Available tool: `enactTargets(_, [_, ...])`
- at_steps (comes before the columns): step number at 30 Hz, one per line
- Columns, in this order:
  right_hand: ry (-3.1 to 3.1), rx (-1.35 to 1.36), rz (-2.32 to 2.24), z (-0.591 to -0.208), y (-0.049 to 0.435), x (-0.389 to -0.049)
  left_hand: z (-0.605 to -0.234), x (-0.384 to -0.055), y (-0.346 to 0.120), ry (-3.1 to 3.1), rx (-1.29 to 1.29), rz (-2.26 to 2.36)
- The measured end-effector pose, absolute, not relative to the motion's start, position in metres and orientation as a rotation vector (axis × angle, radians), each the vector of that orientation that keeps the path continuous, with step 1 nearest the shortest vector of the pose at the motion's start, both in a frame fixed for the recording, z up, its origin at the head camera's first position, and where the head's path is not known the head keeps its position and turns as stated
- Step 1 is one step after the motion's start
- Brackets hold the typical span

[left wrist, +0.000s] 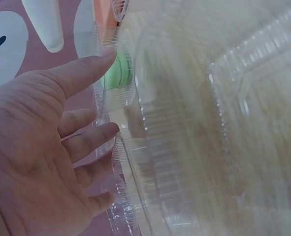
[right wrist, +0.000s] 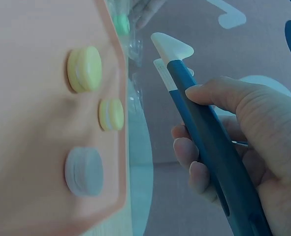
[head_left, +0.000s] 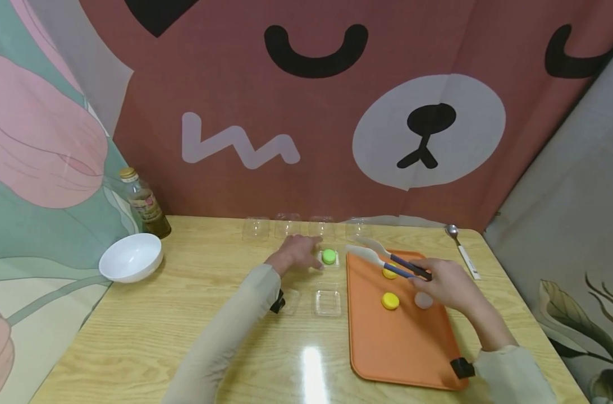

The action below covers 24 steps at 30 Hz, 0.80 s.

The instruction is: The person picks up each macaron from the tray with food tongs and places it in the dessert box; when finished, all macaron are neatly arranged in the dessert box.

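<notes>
My left hand (head_left: 298,252) reaches over the table with fingers spread, beside a small clear plastic container (head_left: 335,262) that has a green macaron (head_left: 329,256) in it. In the left wrist view the thumb lies near the green macaron (left wrist: 118,73), and the fingertips are close to clear container edges; contact is hard to tell. My right hand (head_left: 450,285) grips tongs (right wrist: 197,115) with dark blue handles and white tips. Nothing is between the tips, which point left above the orange tray (head_left: 382,353). Two yellow macarons (head_left: 390,301) and one pale macaron (head_left: 424,300) lie on that tray.
Several clear containers (head_left: 288,225) line the table's back edge. Another clear container (head_left: 328,302) sits left of the tray. A white bowl (head_left: 131,258) and a bottle with a gold cap (head_left: 147,205) stand at far left. A spoon (head_left: 463,251) lies right of the tray.
</notes>
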State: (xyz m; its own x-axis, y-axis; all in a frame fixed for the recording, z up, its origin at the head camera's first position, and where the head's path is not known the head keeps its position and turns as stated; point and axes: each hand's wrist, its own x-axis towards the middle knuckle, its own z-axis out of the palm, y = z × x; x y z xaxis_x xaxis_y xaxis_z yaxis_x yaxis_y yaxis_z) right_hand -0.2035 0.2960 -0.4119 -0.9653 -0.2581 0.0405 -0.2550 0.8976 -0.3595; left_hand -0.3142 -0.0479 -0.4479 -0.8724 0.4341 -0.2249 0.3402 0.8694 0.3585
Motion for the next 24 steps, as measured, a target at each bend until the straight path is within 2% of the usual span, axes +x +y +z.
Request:
enactTargets(7, [3.077,-0.354,-0.574,-0.405,0.311,-0.196,-0.439,-0.314,-0.057,2.764,0.594,0.496])
enactTargets(15, [3.090,-0.296,-0.551,-0.405,0.330,-0.185,-0.426,-0.316,-0.093,2.763,0.585,0.670])
enactTargets(24, [3.104,-0.271,-0.551,-0.415,0.348,-0.169,-0.435,-0.314,-0.133,2.729,0.520,0.745])
